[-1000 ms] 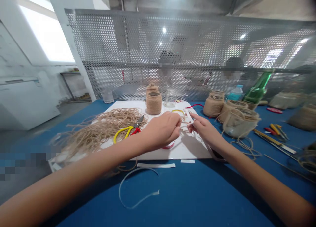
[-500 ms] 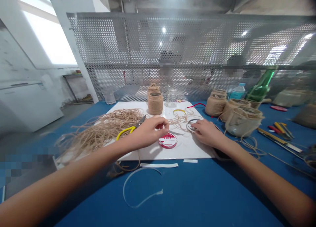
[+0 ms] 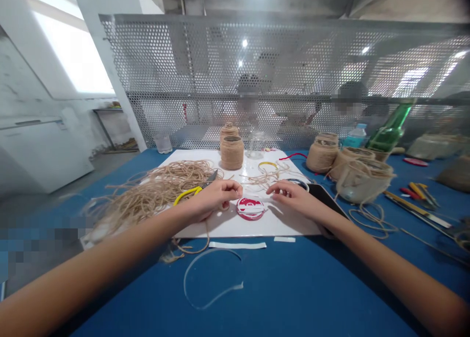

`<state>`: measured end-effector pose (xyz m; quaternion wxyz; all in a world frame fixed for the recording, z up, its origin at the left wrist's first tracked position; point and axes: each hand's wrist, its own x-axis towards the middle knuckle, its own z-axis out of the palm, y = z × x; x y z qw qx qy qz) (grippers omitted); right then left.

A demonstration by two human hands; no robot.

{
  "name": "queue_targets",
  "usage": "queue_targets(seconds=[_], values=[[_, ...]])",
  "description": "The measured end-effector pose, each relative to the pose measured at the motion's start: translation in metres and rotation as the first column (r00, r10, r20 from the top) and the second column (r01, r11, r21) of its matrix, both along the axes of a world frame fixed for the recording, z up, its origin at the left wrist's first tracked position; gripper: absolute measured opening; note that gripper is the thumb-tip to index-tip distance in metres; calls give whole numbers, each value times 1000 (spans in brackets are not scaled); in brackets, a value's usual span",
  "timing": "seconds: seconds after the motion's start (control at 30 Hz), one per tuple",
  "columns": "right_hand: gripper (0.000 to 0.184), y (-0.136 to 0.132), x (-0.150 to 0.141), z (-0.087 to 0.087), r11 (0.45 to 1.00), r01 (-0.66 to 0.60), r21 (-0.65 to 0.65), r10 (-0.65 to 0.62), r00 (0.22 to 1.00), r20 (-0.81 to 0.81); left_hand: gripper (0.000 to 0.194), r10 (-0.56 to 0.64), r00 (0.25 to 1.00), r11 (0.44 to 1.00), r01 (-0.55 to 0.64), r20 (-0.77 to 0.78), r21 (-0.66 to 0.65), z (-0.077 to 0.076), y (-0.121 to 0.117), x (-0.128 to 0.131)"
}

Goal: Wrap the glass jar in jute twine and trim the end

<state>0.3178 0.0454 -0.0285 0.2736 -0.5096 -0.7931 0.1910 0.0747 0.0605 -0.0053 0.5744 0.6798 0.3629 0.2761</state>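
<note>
A red and white disc, with a white strip across its top, lies on the white board between my two hands. Just to its left, my left hand is closed with the fingers curled. Whatever its fingertips hold, if anything, is too small to make out. On the other side, my right hand has its fingers apart, tips near the disc's edge. Behind the right hand a dark-rimmed ring is partly hidden. Yellow-handled scissors lie by my left wrist, against a heap of loose twine.
Twine-wrapped jars stand at the back of the board, near a clear glass jar. More wrapped jars and a green bottle stand at right. White strips and a curved clear band lie in front.
My right hand has let go of the ring with the white strip, leaving it on the board, and moved left toward the disc. My left hand has drawn back left, uncovering the disc.
</note>
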Motion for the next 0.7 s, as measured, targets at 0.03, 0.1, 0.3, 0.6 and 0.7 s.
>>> queue_targets(seconds=[0.03, 0.1, 0.3, 0.6, 0.7], values=[[14, 1, 0, 0, 1000, -8, -16, 8, 1000, -7, 14, 3, 1000, 1000, -3, 0, 1, 0, 0, 0], [13, 1, 1, -1, 999, -15, -50, 14, 1000, -25, 16, 21, 1000, 1000, -21, -2, -7, -1, 1, 0], [16, 4, -1, -2, 991, -18, -131, 9, 998, -70, 18, 87, 996, 994, -86, 5, -65, -6, 3, -1], [18, 4, -6, 0, 991, 39, -128, -37, 999, 16, 18, 218, 959, 976, -219, -180, 12, -7, 2, 0], [18, 7, -8, -1, 992, 81, -99, -72, 993, 90, 22, 263, 875, 955, -177, -407, 237, -7, 3, 2]])
